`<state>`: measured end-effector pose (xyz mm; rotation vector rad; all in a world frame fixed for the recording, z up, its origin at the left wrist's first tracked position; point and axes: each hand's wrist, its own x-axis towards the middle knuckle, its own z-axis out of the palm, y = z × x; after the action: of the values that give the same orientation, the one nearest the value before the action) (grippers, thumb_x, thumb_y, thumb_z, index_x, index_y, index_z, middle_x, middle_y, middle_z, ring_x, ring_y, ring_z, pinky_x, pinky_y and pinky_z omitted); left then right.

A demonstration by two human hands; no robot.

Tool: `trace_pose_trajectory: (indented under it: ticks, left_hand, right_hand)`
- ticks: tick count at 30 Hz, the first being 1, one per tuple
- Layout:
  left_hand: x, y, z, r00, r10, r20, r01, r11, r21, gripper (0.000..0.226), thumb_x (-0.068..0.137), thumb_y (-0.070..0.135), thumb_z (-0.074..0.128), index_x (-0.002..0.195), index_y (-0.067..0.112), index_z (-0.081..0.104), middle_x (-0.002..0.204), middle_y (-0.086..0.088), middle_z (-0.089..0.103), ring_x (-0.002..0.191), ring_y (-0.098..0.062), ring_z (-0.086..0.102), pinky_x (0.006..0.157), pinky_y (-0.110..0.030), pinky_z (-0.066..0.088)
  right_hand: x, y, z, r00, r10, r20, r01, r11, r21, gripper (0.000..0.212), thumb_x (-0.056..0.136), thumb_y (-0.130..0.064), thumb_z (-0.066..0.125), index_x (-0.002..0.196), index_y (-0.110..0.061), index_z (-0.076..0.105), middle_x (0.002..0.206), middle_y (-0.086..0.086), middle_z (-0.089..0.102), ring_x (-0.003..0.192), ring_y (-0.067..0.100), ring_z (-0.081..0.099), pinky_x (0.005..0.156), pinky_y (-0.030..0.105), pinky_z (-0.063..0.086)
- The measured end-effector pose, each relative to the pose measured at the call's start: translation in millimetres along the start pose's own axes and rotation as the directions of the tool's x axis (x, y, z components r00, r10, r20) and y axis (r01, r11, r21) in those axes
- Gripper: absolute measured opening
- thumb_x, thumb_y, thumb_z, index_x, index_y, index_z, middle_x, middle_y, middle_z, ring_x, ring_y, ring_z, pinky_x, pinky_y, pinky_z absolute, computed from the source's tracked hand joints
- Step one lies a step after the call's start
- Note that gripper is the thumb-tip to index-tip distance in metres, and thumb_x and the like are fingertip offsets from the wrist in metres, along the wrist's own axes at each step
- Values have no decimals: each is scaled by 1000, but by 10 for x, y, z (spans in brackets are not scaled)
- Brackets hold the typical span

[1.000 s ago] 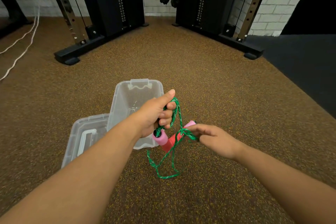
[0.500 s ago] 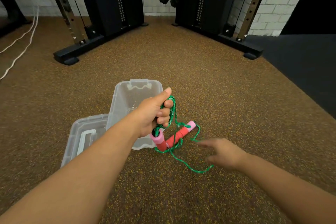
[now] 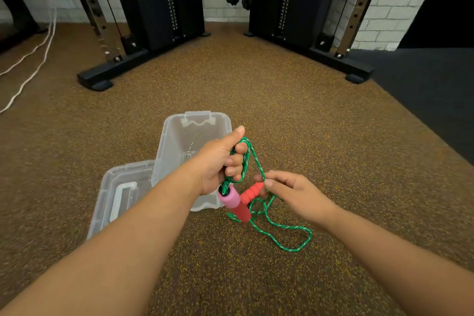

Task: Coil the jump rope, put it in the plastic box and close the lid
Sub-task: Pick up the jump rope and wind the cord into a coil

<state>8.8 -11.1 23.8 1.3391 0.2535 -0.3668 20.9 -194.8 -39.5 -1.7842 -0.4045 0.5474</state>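
Observation:
My left hand (image 3: 220, 164) grips several loops of the green jump rope (image 3: 250, 159) just above its pink and red foam handle (image 3: 234, 202). The second red handle (image 3: 252, 192) sticks up to the right beside it. My right hand (image 3: 292, 192) pinches the rope at that handle's tip. A loose length of the rope (image 3: 289, 233) trails in a loop on the floor below my right wrist. The clear plastic box (image 3: 179, 133) stands open on the floor behind my left hand. Its clear lid (image 3: 120, 195) lies against the box's left side.
Brown speckled rubber flooring (image 3: 282, 110) surrounds the box. Two black cable-machine towers (image 3: 159, 2) with floor feet (image 3: 95, 82) stand at the back. White cables (image 3: 28, 69) run along the floor at far left. A dark mat (image 3: 431, 90) covers the right side.
My right hand let go of the rope, dropped toward the floor, then came back up and took hold of the rope at the red handle. A loose loop fell onto the floor.

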Motion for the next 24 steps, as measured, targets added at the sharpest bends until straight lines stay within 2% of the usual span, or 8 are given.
trace_pose_trajectory:
  ticks: [2, 3, 7, 11, 17, 20, 23, 24]
  left_hand:
    - [5, 10, -28, 999, 16, -43, -16, 1000, -6, 45, 94, 50, 39, 59, 22, 38, 34, 10, 22, 31, -8, 24, 49, -27, 30]
    - [8, 11, -33, 998, 22, -60, -22, 1000, -6, 45, 94, 49, 39, 59, 21, 38, 34, 10, 22, 31, -8, 24, 48, -26, 31]
    - [27, 4, -1, 996, 33, -79, -33, 999, 0, 44, 94, 50, 39, 60, 21, 39, 34, 10, 23, 32, -9, 24, 46, -25, 33]
    - [30, 22, 29, 993, 42, -115, -45, 998, -31, 44, 94, 50, 41, 59, 22, 39, 34, 10, 24, 32, -9, 24, 43, -23, 34]
    - [21, 99, -94, 978, 40, -206, -63, 992, -106, 44, 95, 49, 38, 60, 22, 37, 33, 10, 23, 31, -9, 22, 47, -25, 28]
    - [-1, 40, -25, 993, -10, -118, 8, 1000, -19, 44, 95, 49, 36, 60, 22, 37, 34, 10, 23, 31, -9, 22, 47, -25, 30]
    - [-9, 23, 80, 999, -52, -10, 52, 996, 77, 45, 95, 49, 36, 60, 22, 37, 34, 10, 23, 33, -9, 22, 47, -26, 31]
    - [-10, 28, 106, 998, -64, 19, 62, 993, 102, 45, 95, 50, 36, 60, 22, 37, 35, 10, 23, 33, -9, 23, 47, -25, 32]
  right_hand:
    - [-15, 60, -92, 997, 76, 8, -76, 997, -10, 23, 94, -13, 53, 105, -23, 71, 108, 2, 71, 110, 8, 60, 105, 24, 37]
    - [-24, 71, -117, 996, 87, 31, -86, 996, -32, 25, 94, -11, 53, 105, -26, 70, 111, 2, 70, 109, 10, 60, 105, 26, 37]
    - [-44, 59, -72, 995, 67, 77, -51, 980, -190, 20, 90, -8, 60, 104, -20, 70, 89, -6, 67, 71, -7, 53, 72, 11, 41]
    - [-21, 128, -46, 994, -4, -110, -45, 897, -440, 21, 80, -20, 74, 70, -37, 66, 79, 1, 72, 63, 5, 53, 66, 25, 44]
    - [-145, 301, -67, 968, -12, -250, -146, 785, -602, 26, 72, -26, 78, 62, -32, 56, 73, -11, 65, 72, 10, 61, 71, 34, 51]
    - [-105, 309, -71, 971, 93, -220, -210, 771, -601, 28, 66, -28, 83, 79, -27, 58, 85, -9, 62, 82, 13, 59, 79, 34, 51]
    - [-35, 201, -51, 985, 75, -158, -137, 890, -434, 73, 65, -31, 84, 127, -25, 45, 121, -6, 45, 117, 7, 44, 106, 28, 35]
    - [-10, 148, -46, 991, 22, -132, -67, 936, -347, 75, 70, -29, 81, 133, -28, 39, 129, -4, 42, 125, 7, 39, 111, 30, 31]
